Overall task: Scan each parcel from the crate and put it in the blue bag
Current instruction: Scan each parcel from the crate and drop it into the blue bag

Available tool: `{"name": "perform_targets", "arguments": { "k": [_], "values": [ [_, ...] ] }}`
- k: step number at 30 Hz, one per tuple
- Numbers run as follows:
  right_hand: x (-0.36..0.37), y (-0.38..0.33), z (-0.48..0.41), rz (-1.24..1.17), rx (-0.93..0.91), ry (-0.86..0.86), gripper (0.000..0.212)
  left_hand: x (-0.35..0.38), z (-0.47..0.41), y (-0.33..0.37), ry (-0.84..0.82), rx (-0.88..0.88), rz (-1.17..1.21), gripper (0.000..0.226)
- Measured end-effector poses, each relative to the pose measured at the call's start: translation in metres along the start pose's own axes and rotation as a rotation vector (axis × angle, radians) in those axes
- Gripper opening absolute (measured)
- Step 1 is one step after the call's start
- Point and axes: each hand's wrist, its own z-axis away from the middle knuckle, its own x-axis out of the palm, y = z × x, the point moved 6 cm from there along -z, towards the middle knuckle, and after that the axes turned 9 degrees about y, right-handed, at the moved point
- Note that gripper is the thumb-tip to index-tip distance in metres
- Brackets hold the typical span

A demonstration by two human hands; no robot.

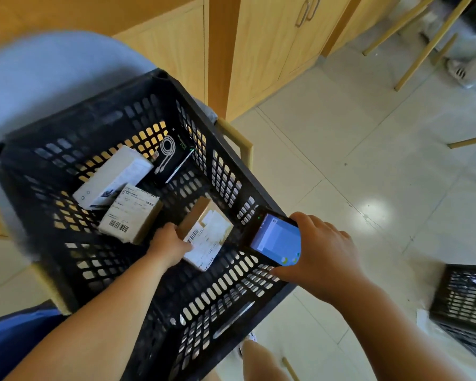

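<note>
A black slotted crate point(226, 171) stands on a chair in front of me. Inside it my left hand point(168, 246) grips a brown cardboard parcel point(209, 232) with a white barcode label. My right hand point(320, 250) holds a handheld scanner point(276, 239) with a lit blue screen just over the crate's right rim, beside that parcel. Three more parcels lie in the crate: a labelled cardboard box point(131, 213), a white box point(113, 178) and a black box point(173, 158) leaning on the far wall. Blue fabric point(14, 339) shows at the lower left edge.
The chair has a pale blue back point(39, 78) and wooden arms point(238, 141). Wooden cabinets point(272, 50) stand behind it. A second black crate point(467, 301) sits on the tiled floor at the right. Chair legs point(429, 42) and someone's shoe point(459, 72) are at the top right.
</note>
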Motion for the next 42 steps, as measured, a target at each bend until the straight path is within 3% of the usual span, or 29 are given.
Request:
{"name": "perform_targets", "arguments": {
  "k": [9, 12, 18, 24, 42],
  "values": [
    [-0.055, -0.012, 0.010, 0.012, -0.104, 0.082, 0.076, -0.081, 0.088, 0.006, 0.258, -0.073, 0.564, 0.036],
    [-0.077, -0.025, 0.017, 0.008, -0.196, 0.112, 0.078, -0.102, 0.128, 0.009, 0.314, -0.075, 0.727, 0.042],
    [-0.105, -0.058, 0.034, 0.018, -0.415, 0.099, 0.082, -0.134, 0.198, 0.014, 0.424, 0.039, 0.853, 0.047],
    [-0.122, -0.093, 0.056, 0.036, -0.579, 0.108, 0.081, -0.156, 0.248, 0.005, 0.557, 0.117, 0.963, 0.034],
    [-0.130, -0.126, 0.086, 0.070, -0.719, 0.145, 0.076, -0.160, 0.299, -0.028, 0.684, 0.146, 1.172, 0.036]
  ]
}}
